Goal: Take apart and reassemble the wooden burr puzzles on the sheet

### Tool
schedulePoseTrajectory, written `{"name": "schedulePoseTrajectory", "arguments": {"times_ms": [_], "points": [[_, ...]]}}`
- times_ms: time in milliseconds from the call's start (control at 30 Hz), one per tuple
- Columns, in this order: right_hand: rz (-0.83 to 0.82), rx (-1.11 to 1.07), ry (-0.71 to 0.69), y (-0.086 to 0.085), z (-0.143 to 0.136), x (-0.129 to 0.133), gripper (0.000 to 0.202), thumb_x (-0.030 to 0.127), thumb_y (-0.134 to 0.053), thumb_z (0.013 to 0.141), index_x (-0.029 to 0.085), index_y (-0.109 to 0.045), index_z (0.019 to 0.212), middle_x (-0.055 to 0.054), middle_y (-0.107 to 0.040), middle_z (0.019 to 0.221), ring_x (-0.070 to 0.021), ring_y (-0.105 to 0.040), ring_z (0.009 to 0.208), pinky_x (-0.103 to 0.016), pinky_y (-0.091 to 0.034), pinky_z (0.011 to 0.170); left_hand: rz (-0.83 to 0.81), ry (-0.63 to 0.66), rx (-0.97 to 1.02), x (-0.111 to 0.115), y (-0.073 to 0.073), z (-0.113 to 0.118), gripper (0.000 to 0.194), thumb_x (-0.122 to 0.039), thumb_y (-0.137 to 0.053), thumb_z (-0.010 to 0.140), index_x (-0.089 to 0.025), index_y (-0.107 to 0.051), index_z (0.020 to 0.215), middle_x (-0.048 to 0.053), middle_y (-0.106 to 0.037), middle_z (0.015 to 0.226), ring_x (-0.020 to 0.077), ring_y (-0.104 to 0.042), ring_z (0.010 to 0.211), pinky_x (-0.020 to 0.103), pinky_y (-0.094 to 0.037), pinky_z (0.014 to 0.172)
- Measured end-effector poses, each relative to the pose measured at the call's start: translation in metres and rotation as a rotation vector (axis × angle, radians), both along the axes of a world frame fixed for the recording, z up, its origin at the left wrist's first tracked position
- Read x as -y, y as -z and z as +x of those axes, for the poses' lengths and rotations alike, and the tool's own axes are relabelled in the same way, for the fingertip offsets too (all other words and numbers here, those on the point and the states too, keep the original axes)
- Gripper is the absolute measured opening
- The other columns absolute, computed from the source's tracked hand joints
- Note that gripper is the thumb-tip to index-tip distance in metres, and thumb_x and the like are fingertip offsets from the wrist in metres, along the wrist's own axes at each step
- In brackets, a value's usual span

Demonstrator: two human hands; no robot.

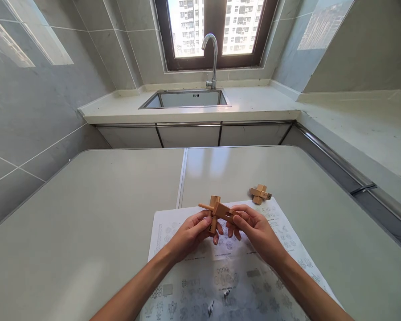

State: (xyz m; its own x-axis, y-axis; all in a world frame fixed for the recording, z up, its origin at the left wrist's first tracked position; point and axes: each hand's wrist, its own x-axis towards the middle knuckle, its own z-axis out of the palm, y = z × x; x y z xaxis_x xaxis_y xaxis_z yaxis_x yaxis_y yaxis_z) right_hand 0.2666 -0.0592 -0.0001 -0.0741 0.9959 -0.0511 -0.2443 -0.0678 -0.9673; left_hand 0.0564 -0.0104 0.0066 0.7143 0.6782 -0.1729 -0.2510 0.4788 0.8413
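Both my hands hold one wooden burr puzzle (221, 211), partly joined from several notched sticks, above a printed sheet. My left hand (196, 229) grips its lower left stick between thumb and fingers. With thumb and fingertips, my right hand (254, 227) pinches the right end of a notched piece. A thin round rod sticks out of the puzzle toward the left. Some of the joints are hidden behind my fingers. Beyond my right hand, a second wooden puzzle (261, 194) of crossed sticks rests at the sheet's upper right edge.
Under my hands lies the large instruction sheet (227, 267) with small diagrams. It is on a pale folding table (120, 191) with a seam down the middle. Behind stand a counter (254, 100), a sink (187, 107) and a faucet (214, 58) below a window. Tiled wall borders the left.
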Motion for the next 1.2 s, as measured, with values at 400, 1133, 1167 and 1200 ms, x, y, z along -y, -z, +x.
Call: {"name": "schedulePoseTrajectory", "arguments": {"times_ms": [400, 1133, 1167, 1200], "points": [[-0.039, -0.019, -0.117, -0.003, 0.0, 0.001, 0.042, 0.057, -0.067, 0.097, 0.022, -0.062, 0.12, -0.01, -0.074, 0.101, -0.0204, -0.07, 0.075, -0.031, -0.048, 0.061, -0.057, 0.104, 0.021, -0.001, 0.001, -0.003, 0.031, -0.046, -0.068, 0.099, -0.015, -0.066, 0.097, 0.003, -0.061, 0.078, 0.0116, -0.054, 0.061, 0.032, -0.045, 0.073], [-0.049, 0.132, -0.004, -0.004, -0.002, 0.001, 0.041, 0.06, -0.068, 0.096, 0.021, -0.065, 0.109, -0.004, -0.072, 0.086, -0.0128, -0.053, 0.061, -0.028, -0.043, 0.061, -0.124, 0.247, -0.028, 0.0, -0.01, -0.007, 0.029, -0.045, -0.063, 0.102, -0.02, -0.061, 0.117, -0.004, -0.046, 0.084, 0.0005, -0.03, 0.045, 0.013, -0.048, 0.039], [-0.051, 0.131, -0.007, -0.004, -0.002, 0.001, 0.041, 0.06, -0.068, 0.096, 0.021, -0.065, 0.109, -0.004, -0.072, 0.085, -0.0127, -0.052, 0.061, -0.028, -0.042, 0.06, -0.126, 0.249, -0.026, -0.001, -0.01, -0.007, 0.029, -0.045, -0.063, 0.102, -0.02, -0.062, 0.117, -0.004, -0.046, 0.084, 0.0006, -0.031, 0.045, 0.013, -0.048, 0.039], [-0.053, 0.128, -0.014, -0.003, -0.002, 0.001, 0.041, 0.059, -0.068, 0.096, 0.021, -0.065, 0.109, -0.004, -0.072, 0.085, -0.0125, -0.051, 0.061, -0.027, -0.041, 0.059, -0.127, 0.253, -0.022, -0.001, -0.01, -0.008, 0.029, -0.045, -0.064, 0.102, -0.02, -0.062, 0.117, -0.004, -0.046, 0.084, 0.0006, -0.031, 0.045, 0.013, -0.049, 0.039]]}}
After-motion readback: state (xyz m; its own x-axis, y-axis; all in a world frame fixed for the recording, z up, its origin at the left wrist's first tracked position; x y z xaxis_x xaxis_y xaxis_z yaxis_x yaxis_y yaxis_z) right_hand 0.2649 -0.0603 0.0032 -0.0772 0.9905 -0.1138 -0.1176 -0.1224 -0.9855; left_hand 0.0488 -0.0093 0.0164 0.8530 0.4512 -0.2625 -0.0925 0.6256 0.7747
